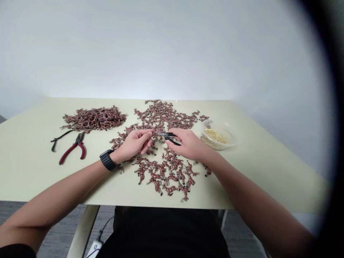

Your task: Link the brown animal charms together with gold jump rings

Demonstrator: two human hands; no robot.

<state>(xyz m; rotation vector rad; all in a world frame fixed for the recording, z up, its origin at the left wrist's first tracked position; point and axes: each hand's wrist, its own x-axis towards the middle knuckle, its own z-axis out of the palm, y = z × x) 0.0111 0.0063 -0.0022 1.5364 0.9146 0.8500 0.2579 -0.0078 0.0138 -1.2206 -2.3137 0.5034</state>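
Observation:
My right hand [188,143] is closed around small black-handled pliers [172,137], whose metal jaws point left. At the jaws' tip, my left hand [137,143] pinches a small brown deer figurine [154,132] between thumb and finger; most of it is hidden by the fingers. Many like figurines lie loosely spread under and around both hands, with a near group of deer figurines [168,173] toward the front edge and a far group [163,114] behind the hands.
A dense heap of deer figurines [94,118] lies at the back left. In front of it are red-handled pliers [72,148] and a black strip [62,136]. A clear plastic bowl [231,144] with small gold pieces [215,136] stands right of my right hand. A wall rises behind the table [32,161].

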